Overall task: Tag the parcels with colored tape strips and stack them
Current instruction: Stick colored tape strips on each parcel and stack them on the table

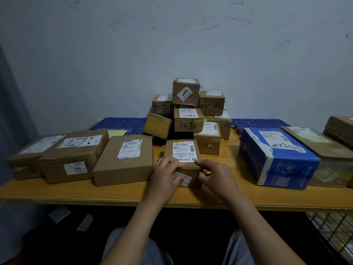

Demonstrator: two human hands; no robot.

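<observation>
Both hands are on the small parcel (181, 150) at the front middle of the worktop (114, 192): the left hand (165, 172) curls its fingers (172, 162) over the near top edge, the right hand (214, 175) pinches the near right corner, and whether a tape strip sits under that pinch is hard to tell in this dim view. The stack (188, 111) lies straight ahead beyond it, against the wall (172, 44), so the lift goes forward and up, both hands equally near.
</observation>
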